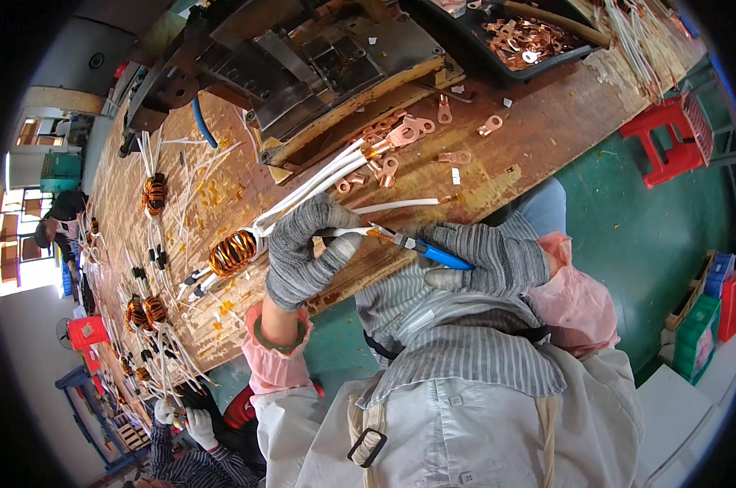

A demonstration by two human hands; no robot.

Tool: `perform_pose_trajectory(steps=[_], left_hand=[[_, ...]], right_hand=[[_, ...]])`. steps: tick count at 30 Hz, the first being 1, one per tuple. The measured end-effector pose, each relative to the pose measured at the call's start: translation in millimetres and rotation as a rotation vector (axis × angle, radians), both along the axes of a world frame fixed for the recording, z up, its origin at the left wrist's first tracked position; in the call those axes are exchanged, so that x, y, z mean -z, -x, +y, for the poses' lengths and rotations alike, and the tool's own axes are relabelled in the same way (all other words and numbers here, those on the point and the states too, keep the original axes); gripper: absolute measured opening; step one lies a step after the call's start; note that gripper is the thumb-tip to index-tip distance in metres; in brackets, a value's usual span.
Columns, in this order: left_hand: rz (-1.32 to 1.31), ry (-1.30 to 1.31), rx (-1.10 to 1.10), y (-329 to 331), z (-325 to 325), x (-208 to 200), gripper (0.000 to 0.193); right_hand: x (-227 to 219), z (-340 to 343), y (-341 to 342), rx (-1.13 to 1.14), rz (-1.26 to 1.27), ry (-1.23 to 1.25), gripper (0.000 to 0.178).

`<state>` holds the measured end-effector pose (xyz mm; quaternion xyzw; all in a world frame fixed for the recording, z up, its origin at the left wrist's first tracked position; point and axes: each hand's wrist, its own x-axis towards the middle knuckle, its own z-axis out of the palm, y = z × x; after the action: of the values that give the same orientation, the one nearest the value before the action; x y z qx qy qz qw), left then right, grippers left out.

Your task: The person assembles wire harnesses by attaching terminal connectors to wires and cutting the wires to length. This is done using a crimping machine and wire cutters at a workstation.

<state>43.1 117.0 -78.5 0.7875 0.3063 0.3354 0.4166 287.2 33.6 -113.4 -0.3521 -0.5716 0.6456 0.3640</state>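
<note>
Pinching: left hand [307, 252], gloved, thumb and fingers on a white wire [345, 232]
Right hand [490, 260]: gloved, wrapped round blue-handled pliers [444, 255], tip at that wire's end
Workbench [547, 126]: copper-wound toroid [233, 253] beside the left hand, cable lugs [454, 158] beyond

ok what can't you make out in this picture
All in the head view:
Held white wire: partly hidden by the left hand.
Blue-handled tool: partly covered by the right hand.
Black tray: cut off by the top edge.
Co-worker's white gloves: what they hold is too small to tell.
</note>
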Motion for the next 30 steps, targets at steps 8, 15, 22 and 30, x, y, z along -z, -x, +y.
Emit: perform_pose_trajectory(steps=[8, 15, 22, 30], left_hand=[[-0.185, 0.005, 0.120, 2, 5, 4, 0.013], [-0.265, 0.072, 0.159, 11, 7, 7, 0.016], [-0.320, 0.072, 0.166, 14, 7, 7, 0.013], [-0.376, 0.151, 0.152, 14, 4, 7, 0.014]], right_hand=[[-2, 1, 9, -0.119, -0.188, -0.003, 0.032], [-9, 10, 19, -0.197, -0.142, -0.197, 0.039], [-15, 11, 25, -0.074, -0.526, -0.581, 0.061], [-7, 14, 33, -0.003, -0.560, -0.743, 0.059]])
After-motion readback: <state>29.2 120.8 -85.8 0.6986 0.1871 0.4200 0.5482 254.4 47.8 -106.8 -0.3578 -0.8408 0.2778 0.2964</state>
